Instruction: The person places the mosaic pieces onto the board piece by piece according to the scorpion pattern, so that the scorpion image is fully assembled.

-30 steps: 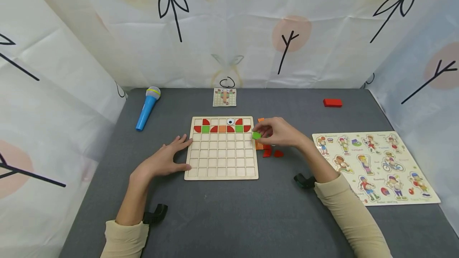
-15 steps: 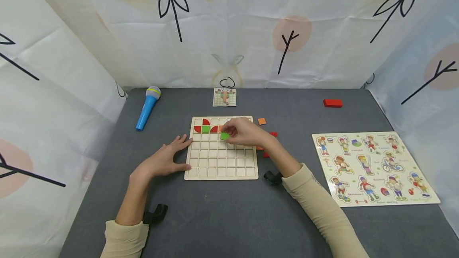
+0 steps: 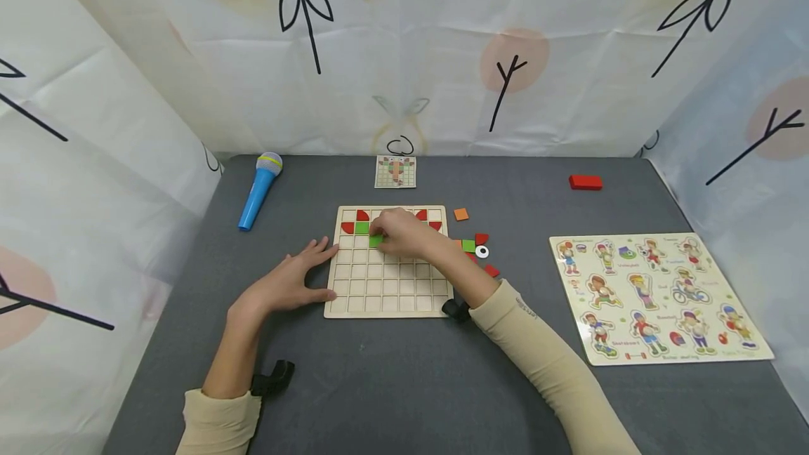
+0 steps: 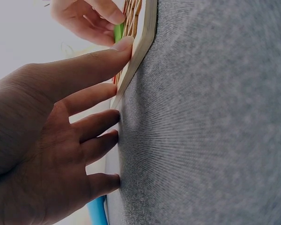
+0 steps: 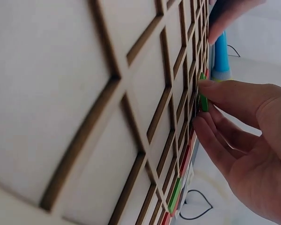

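Over the upper left part of a pale wooden grid board (image 3: pixel 388 288), my right hand (image 3: pixel 407 233) pinches a green square tile (image 3: pixel 376 241). In the right wrist view, the thumb and fingers hold that green tile (image 5: pixel 203 96) tilted at the grid; whether it touches the board is unclear. My left hand (image 3: pixel 284 281) lies at the board's left edge, thumb and index fingertip touching it, its fingers spread and straight. Red quarter-round pieces (image 3: pixel 348 228) and a green tile (image 3: pixel 362 228) sit in the top rows. My right hand hides some cells there.
Loose orange (image 3: pixel 461 214), green (image 3: pixel 468 246) and red pieces (image 3: pixel 491 270) and an eye disc (image 3: pixel 482 252) lie right of the board. Behind it is a pattern card (image 3: pixel 395 173). Also around are a blue toy microphone (image 3: pixel 259 192), a red block (image 3: pixel 586 182) and a picture puzzle (image 3: pixel 663 300).
My right hand has carried the green tile leftward from the board's right edge to its upper left part. The loose pieces on the right have come into view. My left hand stays put.
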`<state>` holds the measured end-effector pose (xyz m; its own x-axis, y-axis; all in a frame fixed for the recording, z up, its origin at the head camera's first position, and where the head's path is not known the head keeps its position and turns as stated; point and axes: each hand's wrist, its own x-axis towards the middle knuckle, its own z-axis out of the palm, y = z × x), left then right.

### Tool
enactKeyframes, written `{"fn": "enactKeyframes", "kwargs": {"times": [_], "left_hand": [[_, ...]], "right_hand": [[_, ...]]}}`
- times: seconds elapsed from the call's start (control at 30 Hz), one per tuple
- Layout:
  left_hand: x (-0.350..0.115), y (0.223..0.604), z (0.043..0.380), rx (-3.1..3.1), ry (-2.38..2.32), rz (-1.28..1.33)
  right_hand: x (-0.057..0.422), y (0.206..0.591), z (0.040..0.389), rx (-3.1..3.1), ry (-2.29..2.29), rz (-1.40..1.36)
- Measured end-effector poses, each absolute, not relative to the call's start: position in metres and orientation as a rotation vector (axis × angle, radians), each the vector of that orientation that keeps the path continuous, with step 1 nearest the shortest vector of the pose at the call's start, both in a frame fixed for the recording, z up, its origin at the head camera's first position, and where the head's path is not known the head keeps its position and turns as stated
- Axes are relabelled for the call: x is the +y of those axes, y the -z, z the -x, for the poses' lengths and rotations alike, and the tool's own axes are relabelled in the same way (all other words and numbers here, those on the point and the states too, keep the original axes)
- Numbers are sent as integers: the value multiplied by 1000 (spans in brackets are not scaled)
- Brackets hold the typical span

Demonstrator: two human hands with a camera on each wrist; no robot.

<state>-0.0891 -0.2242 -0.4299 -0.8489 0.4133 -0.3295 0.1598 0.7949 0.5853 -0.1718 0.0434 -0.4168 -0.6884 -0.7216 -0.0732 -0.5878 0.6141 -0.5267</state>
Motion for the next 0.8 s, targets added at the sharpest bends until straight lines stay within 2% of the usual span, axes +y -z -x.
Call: {"fn": "enactKeyframes", "kwargs": {"times": [0.4,0.8], "left_hand": [[-223,429,89,2535,-744,-416],[-223,428,88,2526,-748,-409]], "right_hand": [[49,418,166,2558,757,1055],[114,412,157,2491,943,876]]}}
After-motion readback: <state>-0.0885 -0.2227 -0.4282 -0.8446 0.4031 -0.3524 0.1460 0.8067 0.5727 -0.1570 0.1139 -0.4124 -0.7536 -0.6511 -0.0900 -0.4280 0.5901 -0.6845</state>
